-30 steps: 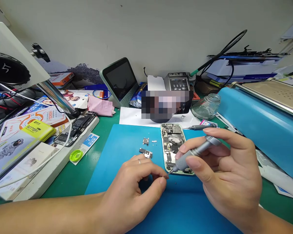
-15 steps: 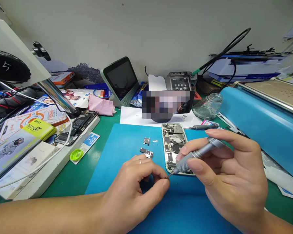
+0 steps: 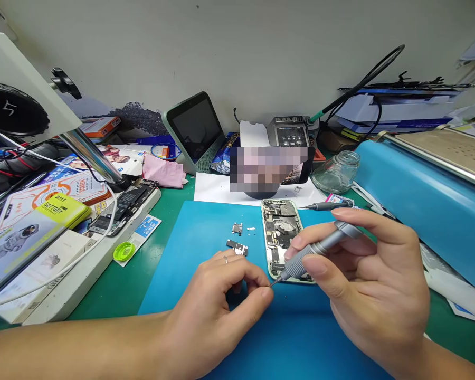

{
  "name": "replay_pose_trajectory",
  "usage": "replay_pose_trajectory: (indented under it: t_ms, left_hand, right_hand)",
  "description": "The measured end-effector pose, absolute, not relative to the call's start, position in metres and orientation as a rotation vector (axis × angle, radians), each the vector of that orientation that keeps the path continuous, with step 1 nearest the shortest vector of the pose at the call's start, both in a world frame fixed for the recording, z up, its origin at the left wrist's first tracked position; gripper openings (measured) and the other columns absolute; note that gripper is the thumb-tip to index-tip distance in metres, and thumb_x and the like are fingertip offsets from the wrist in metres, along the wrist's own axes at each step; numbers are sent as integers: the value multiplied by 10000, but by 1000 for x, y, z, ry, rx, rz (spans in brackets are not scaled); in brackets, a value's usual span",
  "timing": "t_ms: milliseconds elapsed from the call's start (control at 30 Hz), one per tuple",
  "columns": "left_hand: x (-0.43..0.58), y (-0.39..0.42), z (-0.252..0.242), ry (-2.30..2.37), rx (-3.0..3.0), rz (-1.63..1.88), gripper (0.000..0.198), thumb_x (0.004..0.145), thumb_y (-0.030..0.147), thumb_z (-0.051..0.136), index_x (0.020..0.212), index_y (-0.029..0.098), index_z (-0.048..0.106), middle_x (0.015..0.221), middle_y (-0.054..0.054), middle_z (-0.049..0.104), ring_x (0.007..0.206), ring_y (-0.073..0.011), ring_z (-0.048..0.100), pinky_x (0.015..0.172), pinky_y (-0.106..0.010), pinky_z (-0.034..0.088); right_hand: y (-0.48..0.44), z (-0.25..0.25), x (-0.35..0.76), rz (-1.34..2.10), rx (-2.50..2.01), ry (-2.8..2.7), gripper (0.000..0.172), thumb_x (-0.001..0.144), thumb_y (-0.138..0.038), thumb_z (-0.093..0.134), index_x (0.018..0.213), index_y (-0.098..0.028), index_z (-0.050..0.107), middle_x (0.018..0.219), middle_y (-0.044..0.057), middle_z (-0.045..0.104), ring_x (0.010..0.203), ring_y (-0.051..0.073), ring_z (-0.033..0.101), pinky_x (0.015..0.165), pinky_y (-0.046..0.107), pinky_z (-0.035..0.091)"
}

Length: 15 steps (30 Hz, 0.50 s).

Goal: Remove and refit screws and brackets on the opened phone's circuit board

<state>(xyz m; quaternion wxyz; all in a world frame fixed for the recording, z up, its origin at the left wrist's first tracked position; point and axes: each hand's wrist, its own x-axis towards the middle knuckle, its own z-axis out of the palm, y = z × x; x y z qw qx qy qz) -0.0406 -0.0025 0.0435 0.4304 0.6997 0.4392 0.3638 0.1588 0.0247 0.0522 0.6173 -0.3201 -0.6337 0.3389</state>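
Observation:
My right hand (image 3: 374, 277) holds a grey metal precision screwdriver (image 3: 306, 257), tilted so its thin tip points down and left. Thumb and index finger of my left hand (image 3: 231, 295) pinch together right at that tip; whether they grip the tip or a tiny part is hidden. Behind the screwdriver lies an opened phone (image 3: 283, 227) with its inner parts bare, partly covered by my right fingers. Left of the phone, a small metal bracket (image 3: 237, 247), a small square part (image 3: 237, 228) and a tiny white piece (image 3: 250, 228) rest on the blue mat (image 3: 182, 264).
A second screwdriver (image 3: 324, 206) lies beyond the phone, near a glass jar (image 3: 336, 171). At the right stands a large blue machine (image 3: 423, 206). Boxes, another opened phone (image 3: 129, 206) and a green lid (image 3: 124, 251) crowd the left. A soldering station (image 3: 291, 132) stands behind.
Both hands and the screwdriver keep nearly the same pose, with only a very slight shift up and left. The phone and loose parts lie as before.

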Motion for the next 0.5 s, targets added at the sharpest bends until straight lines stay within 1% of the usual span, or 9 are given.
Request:
replay_pose_trajectory:
  t_ms: [167,333,500]
  left_hand:
    - [-40,-3,43,1099,1736,912,148,994,216,654,850,219,683,779,48,676,732,-118,565,732,-270,387]
    - [-39,-2,42,1097,1734,900,144,1004,230,660,862,227,687,801,53,683,758,-119,577,750,-266,391]
    - [-40,-3,41,1109,1756,901,130,999,217,659,872,232,684,794,62,676,751,-114,569,732,-258,390]
  right_hand:
    - [24,52,159,778,-719,-1461,448,913,-117,755,1266,-355,615,921,-29,764,793,130,763,599,192,656]
    - [25,52,159,775,-684,-1488,502,890,-58,744,1276,-347,603,929,-42,755,820,110,765,662,165,666]
    - [26,53,160,771,-697,-1481,493,896,-54,733,1276,-339,598,933,-39,752,830,107,766,636,148,659]
